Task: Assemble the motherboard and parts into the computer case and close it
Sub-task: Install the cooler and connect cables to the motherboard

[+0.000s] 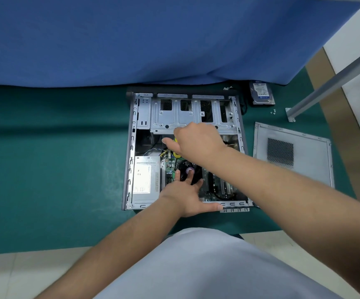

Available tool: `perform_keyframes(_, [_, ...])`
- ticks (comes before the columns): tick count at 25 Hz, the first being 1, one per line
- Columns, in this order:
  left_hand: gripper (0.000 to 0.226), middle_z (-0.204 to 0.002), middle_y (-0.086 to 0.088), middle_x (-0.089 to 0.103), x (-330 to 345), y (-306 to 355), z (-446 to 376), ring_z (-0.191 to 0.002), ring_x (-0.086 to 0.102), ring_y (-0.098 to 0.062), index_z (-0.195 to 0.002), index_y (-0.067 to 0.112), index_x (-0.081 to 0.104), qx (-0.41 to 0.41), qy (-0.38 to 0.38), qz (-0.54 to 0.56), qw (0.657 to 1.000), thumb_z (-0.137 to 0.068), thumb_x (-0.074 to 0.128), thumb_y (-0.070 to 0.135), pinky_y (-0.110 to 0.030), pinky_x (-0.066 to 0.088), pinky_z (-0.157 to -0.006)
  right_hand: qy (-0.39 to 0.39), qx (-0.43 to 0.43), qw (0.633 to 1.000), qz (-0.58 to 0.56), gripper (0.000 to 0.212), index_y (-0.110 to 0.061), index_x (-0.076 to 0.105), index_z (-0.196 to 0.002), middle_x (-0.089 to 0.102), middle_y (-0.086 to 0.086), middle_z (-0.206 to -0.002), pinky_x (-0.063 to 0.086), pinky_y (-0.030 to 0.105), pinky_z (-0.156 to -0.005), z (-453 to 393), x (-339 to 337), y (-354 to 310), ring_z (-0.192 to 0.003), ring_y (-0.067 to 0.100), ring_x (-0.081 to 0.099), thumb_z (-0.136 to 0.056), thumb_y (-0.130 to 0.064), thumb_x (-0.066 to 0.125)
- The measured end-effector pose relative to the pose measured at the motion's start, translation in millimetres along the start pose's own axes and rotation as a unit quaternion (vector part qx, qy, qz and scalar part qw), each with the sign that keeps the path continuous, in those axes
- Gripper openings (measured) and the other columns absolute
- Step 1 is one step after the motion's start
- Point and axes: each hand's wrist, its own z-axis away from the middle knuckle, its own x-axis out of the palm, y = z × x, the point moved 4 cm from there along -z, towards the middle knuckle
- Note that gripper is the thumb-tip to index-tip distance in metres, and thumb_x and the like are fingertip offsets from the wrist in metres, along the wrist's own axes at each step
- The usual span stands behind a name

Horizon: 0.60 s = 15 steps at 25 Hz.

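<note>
An open grey computer case (pixel 131 147) lies flat on the green table. Inside it sit the green motherboard (pixel 209 186) with a black round fan (pixel 187 169), and a silver power supply (pixel 145 182) at the near left. My left hand (pixel 187 195) rests spread on the fan and motherboard, fingers straight, thumb along the case's near edge. My right hand (pixel 196 141) grips a yellow-handled screwdriver (pixel 176 153) above the board's far edge; its tip is hidden. The case's side panel (pixel 304 152) lies flat to the right.
A hard drive (pixel 261 93) lies behind the case at the right, with a few small screws (pixel 273 112) near it. A blue cloth (pixel 131 39) hangs behind the table. A grey metal bar (pixel 336 80) slants down at the right.
</note>
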Motion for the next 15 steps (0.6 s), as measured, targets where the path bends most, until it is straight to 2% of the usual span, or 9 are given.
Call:
perform_keyframes(2, [0.133,-0.17,0.006,-0.013,0,-1,0,-0.155,-0.014,-0.041,-0.162,0.041,0.007,-0.001,0.004,0.003,1.0,-0.049,0.014,0.112,-0.059,0.023,-0.123,0.011,-0.018,1.0,0.003,0.062,-0.017,0.061,-0.085,0.049,-0.001,-0.067,0.025,0.029,-0.05,-1,1,-5,-0.057,0.02,0.049,-0.102,-0.068,0.031])
perform_keyframes(3, [0.132,-0.17,0.006,-0.013,0,0,1,-0.155,-0.014,-0.041,-0.162,0.042,0.007,-0.001,0.007,0.002,1.0,-0.05,0.014,0.112,-0.059,0.024,-0.122,0.004,-0.048,0.999,-0.009,0.057,-0.018,0.064,-0.095,0.057,0.001,-0.079,0.031,0.03,-0.053,-1,-2,-5,-0.068,0.023,0.058,-0.101,-0.067,0.036])
perform_keyframes(5, [0.132,-0.17,0.008,-0.013,1,1,1,-0.155,-0.013,-0.04,-0.161,0.043,0.007,-0.002,0.008,0.002,1.0,-0.048,0.012,0.112,-0.059,0.025,-0.122,-0.033,-0.119,0.991,-0.048,0.035,-0.025,0.064,-0.122,0.061,0.002,-0.114,0.046,0.037,-0.067,-3,-10,1,-0.098,0.029,0.064,-0.1,-0.051,0.055])
perform_keyframes(7, [0.134,-0.17,0.01,-0.014,1,2,1,-0.155,-0.013,-0.039,-0.161,0.044,0.007,-0.004,0.008,-0.006,1.0,-0.046,0.007,0.113,-0.058,0.029,-0.12,-0.07,-0.177,0.98,-0.064,0.034,-0.032,0.063,-0.131,0.058,0.0,-0.129,0.052,0.04,-0.087,-6,-19,11,-0.114,0.027,0.06,-0.097,-0.028,0.065])
perform_keyframes(8, [0.134,-0.169,0.01,-0.013,1,2,1,-0.156,-0.012,-0.038,-0.161,0.044,0.007,-0.006,0.01,-0.01,1.0,-0.046,0.004,0.113,-0.058,0.031,-0.119,-0.076,-0.187,0.978,-0.055,0.036,-0.034,0.064,-0.131,0.059,-0.001,-0.129,0.052,0.04,-0.091,-7,-21,15,-0.116,0.026,0.058,-0.097,-0.022,0.064])
perform_keyframes(10, [0.13,-0.17,0.011,-0.012,-1,-1,1,-0.156,-0.012,-0.037,-0.161,0.045,0.009,-0.01,0.019,-0.007,1.0,-0.05,0.001,0.111,-0.057,0.034,-0.118,-0.049,-0.175,0.982,-0.048,0.032,-0.034,0.065,-0.13,0.061,0.001,-0.122,0.05,0.037,-0.089,-6,-21,15,-0.114,0.026,0.059,-0.098,-0.026,0.062])
perform_keyframes(12, [0.123,-0.17,0.011,-0.01,-2,0,1,-0.156,-0.011,-0.036,-0.161,0.045,0.011,-0.013,0.028,0.003,1.0,-0.055,-0.001,0.109,-0.057,0.035,-0.117,-0.007,-0.113,0.99,-0.086,0.027,-0.025,0.068,-0.119,0.06,0.004,-0.102,0.047,0.035,-0.074,-2,-12,17,-0.104,0.03,0.061,-0.1,-0.042,0.058])
perform_keyframes(14, [0.117,-0.17,0.011,-0.008,-2,1,1,-0.157,-0.01,-0.036,-0.16,0.045,0.013,-0.012,0.035,0.008,0.999,-0.061,-0.001,0.105,-0.057,0.034,-0.117,0.002,-0.016,0.996,-0.084,0.045,-0.016,0.064,-0.101,0.048,0.001,-0.074,0.033,0.032,-0.054,-1,1,18,-0.084,0.032,0.061,-0.103,-0.057,0.045])
perform_keyframes(15, [0.114,-0.171,0.01,-0.008,-3,0,1,-0.157,-0.009,-0.035,-0.16,0.045,0.014,-0.013,0.038,0.009,0.999,-0.064,-0.001,0.104,-0.058,0.034,-0.117,0.008,0.022,0.998,-0.065,0.051,-0.016,0.063,-0.096,0.04,0.0,-0.066,0.025,0.03,-0.05,0,5,15,-0.076,0.031,0.058,-0.103,-0.06,0.039])
